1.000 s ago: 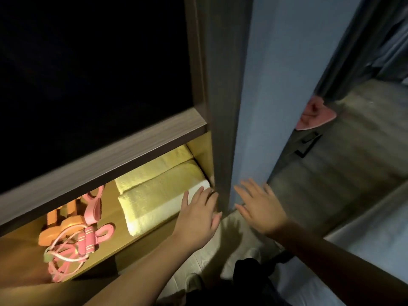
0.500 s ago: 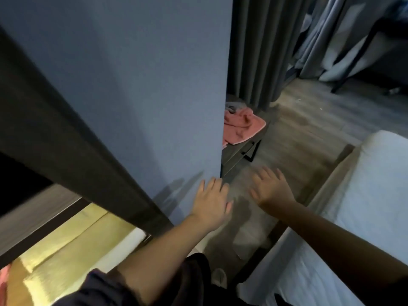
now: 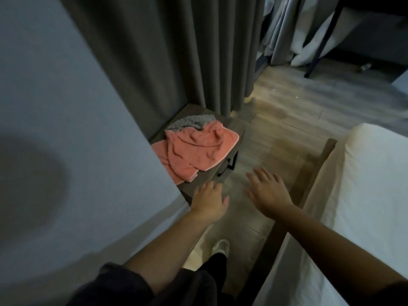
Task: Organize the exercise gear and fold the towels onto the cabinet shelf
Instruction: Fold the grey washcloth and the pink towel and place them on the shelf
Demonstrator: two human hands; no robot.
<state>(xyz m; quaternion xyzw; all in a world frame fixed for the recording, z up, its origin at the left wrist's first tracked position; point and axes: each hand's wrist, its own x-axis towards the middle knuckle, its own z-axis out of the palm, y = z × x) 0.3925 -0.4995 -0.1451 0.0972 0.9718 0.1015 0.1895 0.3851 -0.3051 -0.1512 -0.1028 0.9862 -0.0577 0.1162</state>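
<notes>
Fingers (image 3: 263, 175) straight, empty: left hand (image 3: 209, 200), right hand (image 3: 269, 192); pink towel (image 3: 194, 151) crumpled on table (image 3: 234, 126).

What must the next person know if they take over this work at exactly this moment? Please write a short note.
Left hand: open, fingers straight, nothing in its grip, at the near corner of the low table; contact unclear.
Right hand: open and empty, over the floor beside the bed.
Things: the pink towel lies crumpled on the low table, a grey cloth partly under its far side.
Done: cannot tell; the cabinet shelf is not in view.
Left: fold the pink towel, probably the grey cloth too, and shelve them.
</notes>
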